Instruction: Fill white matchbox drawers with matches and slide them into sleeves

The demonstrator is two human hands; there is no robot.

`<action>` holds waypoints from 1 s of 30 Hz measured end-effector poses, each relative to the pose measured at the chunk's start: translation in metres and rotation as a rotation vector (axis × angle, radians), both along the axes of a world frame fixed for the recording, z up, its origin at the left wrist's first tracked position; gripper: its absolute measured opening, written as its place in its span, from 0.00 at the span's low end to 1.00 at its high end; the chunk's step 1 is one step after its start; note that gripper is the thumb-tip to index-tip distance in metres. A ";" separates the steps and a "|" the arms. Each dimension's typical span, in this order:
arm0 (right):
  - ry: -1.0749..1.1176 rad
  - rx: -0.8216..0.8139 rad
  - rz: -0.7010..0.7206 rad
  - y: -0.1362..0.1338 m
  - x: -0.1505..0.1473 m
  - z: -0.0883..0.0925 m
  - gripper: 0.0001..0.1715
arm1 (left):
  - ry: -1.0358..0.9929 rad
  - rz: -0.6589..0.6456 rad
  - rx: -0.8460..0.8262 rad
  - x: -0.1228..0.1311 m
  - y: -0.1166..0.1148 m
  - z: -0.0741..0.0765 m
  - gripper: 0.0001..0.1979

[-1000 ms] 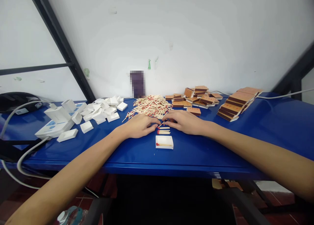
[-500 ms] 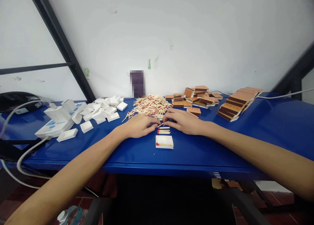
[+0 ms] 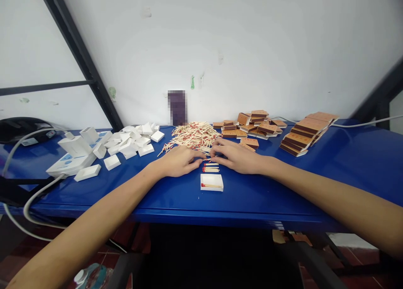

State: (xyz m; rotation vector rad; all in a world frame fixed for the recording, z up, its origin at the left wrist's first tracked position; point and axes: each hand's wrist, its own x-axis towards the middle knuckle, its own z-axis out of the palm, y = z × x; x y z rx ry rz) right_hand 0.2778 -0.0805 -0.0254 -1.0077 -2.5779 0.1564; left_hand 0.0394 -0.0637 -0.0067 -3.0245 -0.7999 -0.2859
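Observation:
Between my fingertips a matchstick [image 3: 207,159] lies just above the tabletop, mostly hidden by the fingers. My left hand [image 3: 181,161] pinches it from the left, and my right hand [image 3: 234,156] closes on it from the right. Just below them, several matches [image 3: 210,169] lie in a small row on the blue table, red heads to the left. Nearer me is a white matchbox tray [image 3: 211,179] with a few matches along its front side. Behind my hands rises a big heap of loose matches [image 3: 195,135].
White empty trays [image 3: 135,140] are piled at the left, beside a power strip [image 3: 71,163] with plugs and cables. Brown matchbox sleeves [image 3: 260,125] lie heaped at the back right, with a leaning stack of matchboxes [image 3: 307,131] farther right. The table's front edge [image 3: 208,215] runs across below.
The matchstick between my fingers has turned from slanted to nearly level. My hands have barely shifted; the tray and the row of matches stay as they were.

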 end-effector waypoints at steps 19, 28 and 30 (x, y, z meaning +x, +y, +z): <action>-0.096 0.020 -0.085 -0.003 0.007 0.005 0.14 | -0.010 0.100 -0.005 -0.003 0.001 0.001 0.13; -0.071 0.004 -0.057 -0.007 0.004 0.007 0.11 | -0.036 0.113 -0.022 -0.002 0.000 0.001 0.10; -0.062 0.000 -0.059 -0.008 0.004 0.007 0.10 | -0.040 0.109 -0.026 -0.002 0.000 0.001 0.10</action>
